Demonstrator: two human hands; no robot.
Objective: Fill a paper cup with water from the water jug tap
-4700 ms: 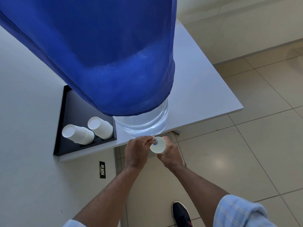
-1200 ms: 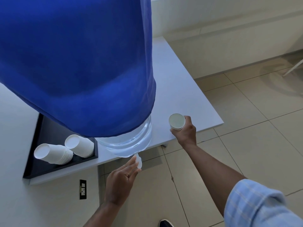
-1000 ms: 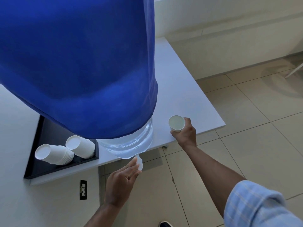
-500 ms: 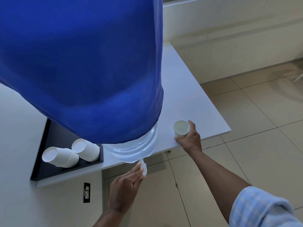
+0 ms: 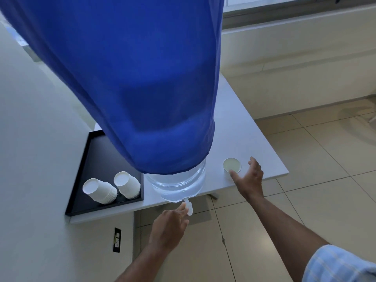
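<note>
Head view: right hand [image 5: 248, 176] splayed beside paper cup [image 5: 232, 165].

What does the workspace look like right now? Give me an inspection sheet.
Surface: white table, dry where visible.
Job's things: paper cup upright on the table, right of the water jug; tap over the table edge.
Clutter: black tray with two cup stacks lying on their sides.
Grippers: left hand fingertips at the tap; right hand open beside the cup.
Cables: nothing seen.
Surroundings: blue cover, wall outlet, tiled floor.
</note>
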